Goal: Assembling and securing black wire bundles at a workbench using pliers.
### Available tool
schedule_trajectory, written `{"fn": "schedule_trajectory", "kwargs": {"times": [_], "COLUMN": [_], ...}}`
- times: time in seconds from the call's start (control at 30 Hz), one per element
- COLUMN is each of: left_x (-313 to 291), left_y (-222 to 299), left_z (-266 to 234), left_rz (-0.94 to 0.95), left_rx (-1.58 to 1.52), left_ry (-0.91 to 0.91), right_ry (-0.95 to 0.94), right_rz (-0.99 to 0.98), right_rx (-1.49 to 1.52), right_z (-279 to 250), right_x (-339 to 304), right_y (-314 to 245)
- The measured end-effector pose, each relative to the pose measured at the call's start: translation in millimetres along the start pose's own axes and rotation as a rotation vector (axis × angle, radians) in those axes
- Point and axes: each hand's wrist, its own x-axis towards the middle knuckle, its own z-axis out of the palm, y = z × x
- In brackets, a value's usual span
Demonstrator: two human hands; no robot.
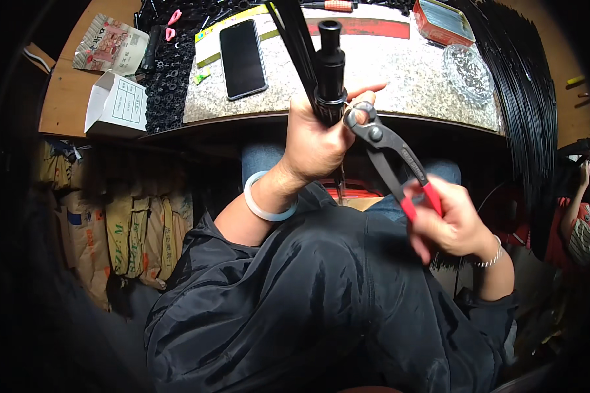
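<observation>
My left hand (313, 147) is wrapped round a black stepped plastic tube (330, 65) and a bundle of long thin black rods (294, 42). It holds them upright just off the front edge of the table. My right hand (453, 221) grips a pair of end-cutting pincers (392, 144) by their red handles. The pincers' round jaws lie beside the tube, close to my left fingers. A thin wire (349, 107) shows between jaws and tube; whether the jaws bite on it I cannot tell.
On the table lie a phone (243, 59), a white carton (118, 103), a foil pouch (113, 46), many small black parts (169, 92), a red tin (442, 23) and a glass dish (469, 74). Black rods (528, 92) hang over the right edge. Sacks (131, 242) stand lower left. Another person's arm (575, 196) shows far right.
</observation>
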Motion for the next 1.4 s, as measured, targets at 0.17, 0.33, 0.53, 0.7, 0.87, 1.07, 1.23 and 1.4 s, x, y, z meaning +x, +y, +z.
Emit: {"fn": "schedule_trajectory", "kwargs": {"times": [0.17, 0.33, 0.53, 0.7, 0.87, 1.07, 1.23, 1.4], "left_x": [-2, -1, -1, -1, -2, 0, 3, 2], "left_y": [0, 6, 4, -3, -12, -8, 6, 9], "left_z": [0, 3, 5, 3, 6, 5, 9, 16], "left_rz": [-0.05, -0.111, -0.123, -0.074, -0.037, -0.067, -0.096, -0.115], "left_rx": [0.124, 0.105, 0.115, 0.168, 0.156, 0.228, 0.205, 0.186], "left_ry": [-0.01, 0.031, 0.067, 0.036, 0.002, 0.133, 0.091, 0.1], "right_ry": [0.191, 0.264, 0.162, 0.124, 0.179, 0.611, 1.161, 1.132], "right_rz": [-0.234, -0.556, -0.422, -0.285, -0.237, -0.538, -0.221, 0.165], "right_rx": [-0.467, -0.752, -0.636, -0.429, -0.18, -0.623, -1.194, -1.323], "right_z": [0, -7, -12, -12, -8, -61, -174, -199], "right_x": [14, 15, 15, 13, 22, 52, 52, 59], "right_y": [12, 22, 15, 15, 35, 39, -6, -28]}}
